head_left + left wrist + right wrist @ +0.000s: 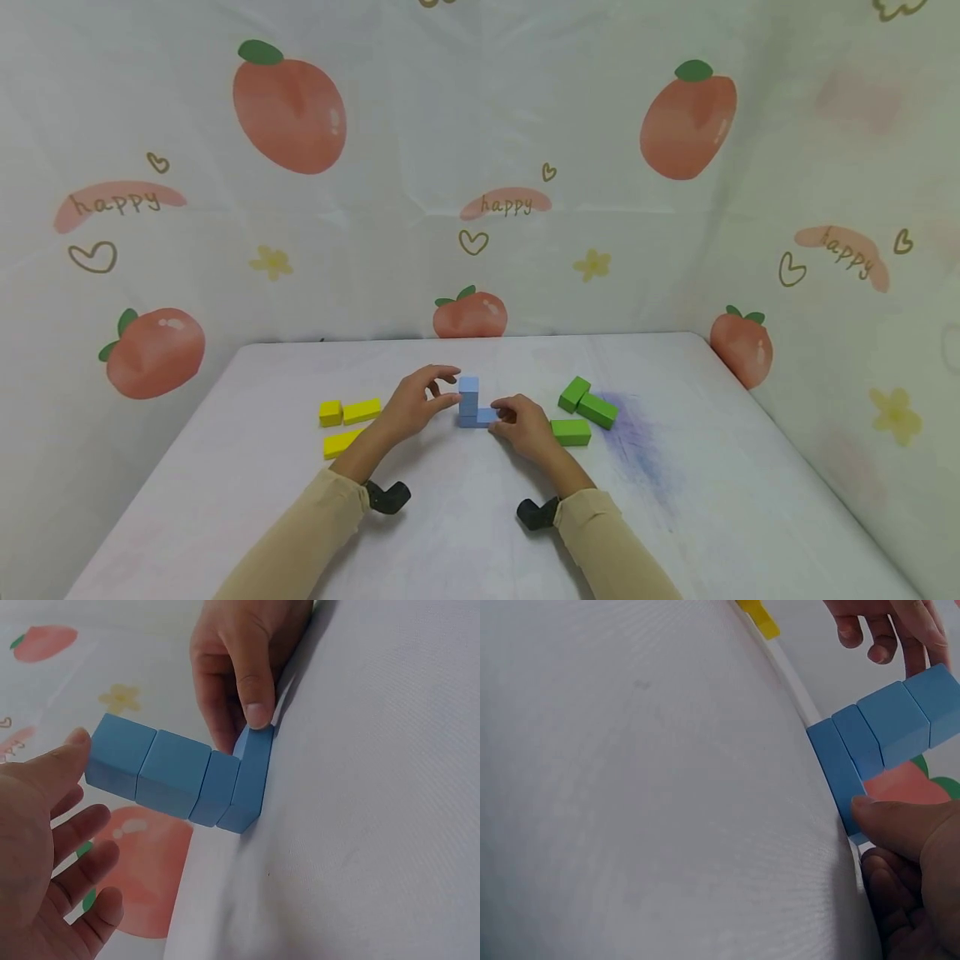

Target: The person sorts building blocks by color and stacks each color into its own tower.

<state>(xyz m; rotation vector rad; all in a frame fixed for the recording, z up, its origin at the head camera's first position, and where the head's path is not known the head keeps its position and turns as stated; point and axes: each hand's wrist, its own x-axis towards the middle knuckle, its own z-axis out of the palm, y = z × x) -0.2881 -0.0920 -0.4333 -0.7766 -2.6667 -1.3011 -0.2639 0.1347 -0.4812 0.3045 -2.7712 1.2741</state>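
Observation:
Blue blocks form an L shape on the white table (450, 517). The base is a long flat blue block (832, 769); at its left end stand a thinner blue block (214, 787) and two blue cubes, the lower cube (174, 772) and the top cube (122, 754). My right hand (522, 425) pinches the free right end of the base block between thumb and fingers. Beside the top of the stack is my left hand (414, 406), its fingers spread and relaxed. The left thumb tip is right at the top cube, and no fingers close round it.
To the left lie a yellow cube (330, 413) and two longer yellow blocks, one at the back (363, 410) and one partly behind my left wrist (342, 444). Several green blocks (597, 411) lie to the right. A fruit-printed curtain (390, 275) hangs behind the table.

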